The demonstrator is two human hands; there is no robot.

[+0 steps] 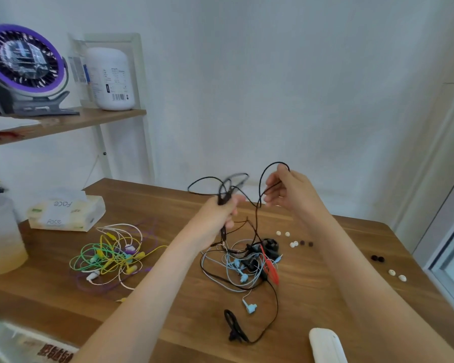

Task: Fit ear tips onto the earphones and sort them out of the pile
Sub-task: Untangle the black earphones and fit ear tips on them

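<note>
Wooden worktop point(184, 310), left grip point(218, 216) clenched round black earphone cable point(259, 191), right grip point(291, 191) pinching its loop further right, tangled pile point(249, 263) beneath both.

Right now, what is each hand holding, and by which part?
The left hand grips bunched loops of a black earphone cable; the right hand pinches a raised loop of it.

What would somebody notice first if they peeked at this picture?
Probably the two hands lifted above the wooden table. The left hand grips a bunch of black cord, and the right hand pinches a loop of it. After that, the bright green, yellow and purple earphone tangle on the table's left side, and the purple fan up on the shelf.
</note>
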